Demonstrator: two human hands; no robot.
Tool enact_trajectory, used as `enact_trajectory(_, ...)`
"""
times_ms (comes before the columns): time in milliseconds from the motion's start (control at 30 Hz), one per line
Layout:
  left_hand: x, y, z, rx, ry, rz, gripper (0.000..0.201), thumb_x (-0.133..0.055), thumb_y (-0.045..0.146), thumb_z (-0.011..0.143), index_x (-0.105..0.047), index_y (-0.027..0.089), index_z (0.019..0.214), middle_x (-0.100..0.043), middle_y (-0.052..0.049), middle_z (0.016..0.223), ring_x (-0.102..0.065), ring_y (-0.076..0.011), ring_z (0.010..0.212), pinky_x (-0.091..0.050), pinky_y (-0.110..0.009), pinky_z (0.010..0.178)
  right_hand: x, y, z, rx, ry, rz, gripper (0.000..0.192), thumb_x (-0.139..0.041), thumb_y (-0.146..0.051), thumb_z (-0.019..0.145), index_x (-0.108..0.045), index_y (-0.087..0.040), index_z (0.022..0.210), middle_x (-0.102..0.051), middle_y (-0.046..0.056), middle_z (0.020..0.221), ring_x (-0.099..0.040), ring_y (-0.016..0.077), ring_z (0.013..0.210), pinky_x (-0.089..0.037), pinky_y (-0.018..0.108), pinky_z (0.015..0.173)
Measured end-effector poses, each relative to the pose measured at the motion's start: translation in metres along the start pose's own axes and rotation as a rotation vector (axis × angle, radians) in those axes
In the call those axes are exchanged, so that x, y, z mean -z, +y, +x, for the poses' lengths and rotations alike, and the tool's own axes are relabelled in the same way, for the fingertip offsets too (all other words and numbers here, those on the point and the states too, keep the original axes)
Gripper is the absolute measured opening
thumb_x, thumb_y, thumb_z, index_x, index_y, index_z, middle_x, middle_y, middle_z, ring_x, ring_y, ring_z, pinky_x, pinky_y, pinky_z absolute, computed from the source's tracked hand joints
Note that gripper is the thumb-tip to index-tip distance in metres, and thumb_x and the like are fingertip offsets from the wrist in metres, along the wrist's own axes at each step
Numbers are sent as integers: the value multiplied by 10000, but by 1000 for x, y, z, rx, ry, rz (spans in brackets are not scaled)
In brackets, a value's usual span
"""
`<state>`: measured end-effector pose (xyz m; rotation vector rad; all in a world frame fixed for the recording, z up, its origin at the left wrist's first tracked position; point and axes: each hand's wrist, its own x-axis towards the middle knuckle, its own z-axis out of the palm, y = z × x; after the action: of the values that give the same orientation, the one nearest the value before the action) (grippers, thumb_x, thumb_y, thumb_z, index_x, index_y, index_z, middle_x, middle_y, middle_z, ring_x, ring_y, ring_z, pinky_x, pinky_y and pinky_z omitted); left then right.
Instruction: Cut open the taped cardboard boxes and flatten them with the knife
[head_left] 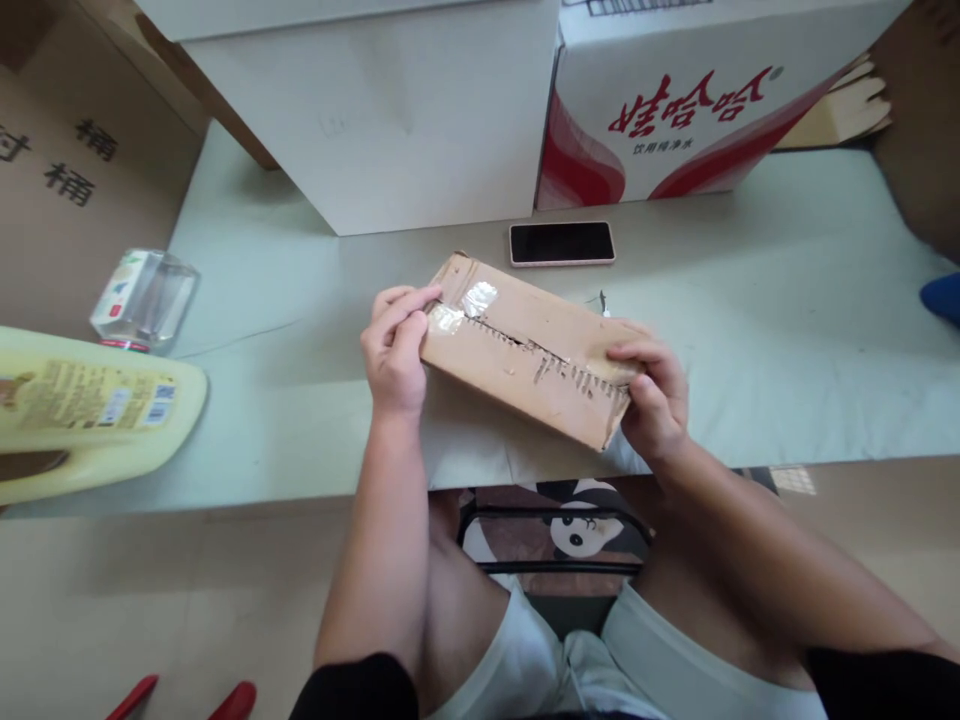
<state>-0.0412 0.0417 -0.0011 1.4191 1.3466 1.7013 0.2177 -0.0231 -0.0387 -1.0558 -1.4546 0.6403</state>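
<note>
A small brown cardboard box [525, 345] is held tilted over the front of the table, its left end higher in view than its right. Along its top runs a torn seam with ragged corrugated edges, and shiny clear tape sticks near the left end. My left hand [399, 350] grips the left end, thumb and fingers closed on it. At the right end my right hand [654, 390] pinches the corner by the seam. A small thing like a key or metal clip [604, 303] shows just behind the box; its kind is unclear.
A black-screened phone [562, 244] lies behind the box. Large white cartons [442, 120] and a red-and-white carton [637, 120] stand at the back. On the left are a clear bottle [154, 300], a yellow jug [97, 420] and a brown carton [82, 130]. Green cloth covers the table [787, 330].
</note>
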Motion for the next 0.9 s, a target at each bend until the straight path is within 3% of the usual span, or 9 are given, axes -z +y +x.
enact_trajectory(100, 4, 0, 2, 60, 30, -36, 238, -605, 248, 748, -818, 262, 851, -734, -25, 955, -648, -196, 985, -505, -334, 950, 1, 3, 1, -1, 73, -49, 475, -435, -603, 926, -504, -401, 1350, -614, 73, 1332, -590, 317, 1288, -478, 561, 1099)
enact_trajectory(167, 9, -3, 5, 176, 107, -141, 248, -586, 280, 744, -802, 241, 861, -747, -34, 962, -654, -199, 974, -515, -334, 928, 3, 4, 4, -50, 89, -69, 534, -454, -595, 935, -451, -395, 1430, -606, 80, 1372, -612, 306, 1267, -502, 547, 1080)
enact_trajectory(267, 22, -11, 11, 322, 249, -317, 252, -567, 325, 735, -755, 227, 870, -742, -47, 975, -660, -192, 938, -534, -315, 863, 6, 3, 9, -152, -59, -74, 413, -494, -478, 968, -590, -362, 1353, -687, 67, 1292, -679, 274, 1165, -552, 520, 1023)
enact_trajectory(367, 33, -19, 16, 352, 259, -373, 249, -597, 370, 722, -706, 238, 903, -721, -42, 975, -666, -193, 942, -543, -304, 843, 7, -3, 11, -147, -257, -79, 357, -514, -408, 977, -679, -319, 1280, -739, 63, 1235, -702, 269, 1146, -565, 511, 1018)
enact_trajectory(533, 23, -23, 9, 502, 190, -412, 246, -665, 448, 733, -670, 219, 823, -707, -35, 847, -684, -188, 890, -541, -264, 767, 2, -8, 9, 27, -376, -84, 549, -567, -370, 951, -487, -363, 1494, -505, 35, 1569, -431, 278, 1493, -390, 555, 1219)
enact_trajectory(600, 14, -19, 3, 628, 119, -441, 284, -627, 476, 779, -682, 199, 807, -714, -54, 812, -694, -181, 823, -527, -242, 676, 0, -6, 7, 51, -380, -81, 651, -586, -355, 941, -375, -390, 1555, -396, 18, 1642, -349, 276, 1540, -336, 569, 1251)
enact_trajectory(700, 7, -12, -4, 815, -55, -429, 495, -494, 613, 874, -701, 171, 795, -706, -100, 725, -709, -214, 755, -480, -244, 546, 0, 0, 4, 22, -330, -66, 757, -623, -363, 921, -273, -402, 1591, -303, 13, 1685, -313, 281, 1555, -307, 572, 1269)
enact_trajectory(800, 4, -5, -11, 986, -242, -393, 637, -453, 745, 871, -701, 165, 785, -687, -123, 652, -721, -266, 758, -489, -275, 552, 4, 1, 1, -16, -232, -52, 711, -651, -397, 911, -352, -397, 1556, -396, 18, 1638, -347, 283, 1539, -322, 553, 1270)
enact_trajectory(900, 2, 1, -20, 1097, -465, -337, 629, -473, 759, 867, -719, 180, 863, -723, -138, 715, -722, -268, 729, -494, -286, 551, 11, -6, 1, -49, -152, -2, 586, -638, -426, 925, -460, -396, 1482, -535, 24, 1532, -484, 275, 1450, -413, 527, 1222)
